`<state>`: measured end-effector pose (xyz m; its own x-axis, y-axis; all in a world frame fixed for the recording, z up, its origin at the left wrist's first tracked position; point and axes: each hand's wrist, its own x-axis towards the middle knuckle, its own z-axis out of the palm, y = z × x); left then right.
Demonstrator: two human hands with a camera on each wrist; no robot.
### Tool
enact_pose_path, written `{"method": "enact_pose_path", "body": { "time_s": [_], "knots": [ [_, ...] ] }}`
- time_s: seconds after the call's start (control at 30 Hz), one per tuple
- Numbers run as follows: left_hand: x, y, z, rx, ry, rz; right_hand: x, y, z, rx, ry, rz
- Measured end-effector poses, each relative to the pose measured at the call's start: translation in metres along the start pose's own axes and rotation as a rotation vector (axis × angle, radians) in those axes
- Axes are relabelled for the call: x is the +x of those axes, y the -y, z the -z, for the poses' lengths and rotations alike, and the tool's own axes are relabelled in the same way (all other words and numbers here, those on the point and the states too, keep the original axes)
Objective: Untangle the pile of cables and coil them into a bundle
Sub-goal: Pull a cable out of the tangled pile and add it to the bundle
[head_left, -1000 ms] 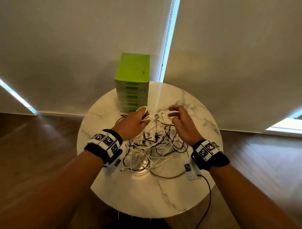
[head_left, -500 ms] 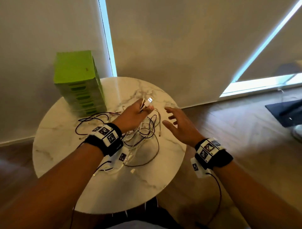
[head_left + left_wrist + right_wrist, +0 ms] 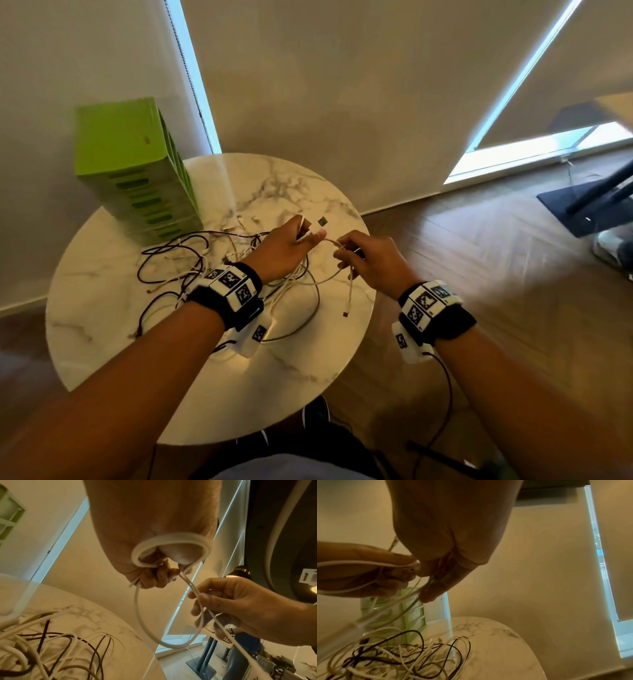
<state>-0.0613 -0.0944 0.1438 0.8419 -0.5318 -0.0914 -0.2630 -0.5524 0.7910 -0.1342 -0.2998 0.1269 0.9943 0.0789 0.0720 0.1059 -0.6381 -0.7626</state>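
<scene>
Over on the left, next to the green drawer box (image 3: 137,171), most of the cable pile (image 3: 191,270) is sitting in a loose mess of white and dark strands on the marble table (image 3: 291,377). These look light and floppy, so they'll probably snag on each other rather than slide free, and yanking would likely just tighten the knots. Moving right, the person's left hand (image 3: 281,250) has its fingers curled around a small coil of the white cable (image 3: 137,615) plus its plug end, held up above the table. The right hand (image 3: 373,263) pinches the same white cable just beside it, thumb and fingertips closed on the strand, with the loose tail hanging down to the tabletop. Best bet is probably feeding it through near the coil, not far down the slack.
</scene>
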Motion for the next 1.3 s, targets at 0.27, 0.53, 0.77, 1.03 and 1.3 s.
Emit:
{"method": "enact_pose_path", "body": {
  "time_s": [0.27, 0.53, 0.77, 1.03, 1.3],
  "knots": [
    [0.005, 0.02, 0.028, -0.251, -0.187, 0.052, -0.016, -0.048, 0.032, -0.317, 0.23, -0.047],
    [0.002, -0.008, -0.027, -0.25, 0.089, -0.041, -0.086, -0.113, -0.002, -0.809, 0.554, -0.404],
    [0.0, -0.029, -0.077, -0.253, 0.186, -0.021, -0.073, -0.058, -0.04, -0.058, 0.461, -0.273],
    [0.009, -0.04, -0.09, -0.303, 0.219, -0.107, -0.074, -0.052, -0.012, 0.398, 0.533, -0.363],
    [0.019, -0.037, -0.1, -0.264, 0.177, -0.115, -0.104, -0.091, 0.035, -0.606, 0.801, -0.494]
  ]
}}
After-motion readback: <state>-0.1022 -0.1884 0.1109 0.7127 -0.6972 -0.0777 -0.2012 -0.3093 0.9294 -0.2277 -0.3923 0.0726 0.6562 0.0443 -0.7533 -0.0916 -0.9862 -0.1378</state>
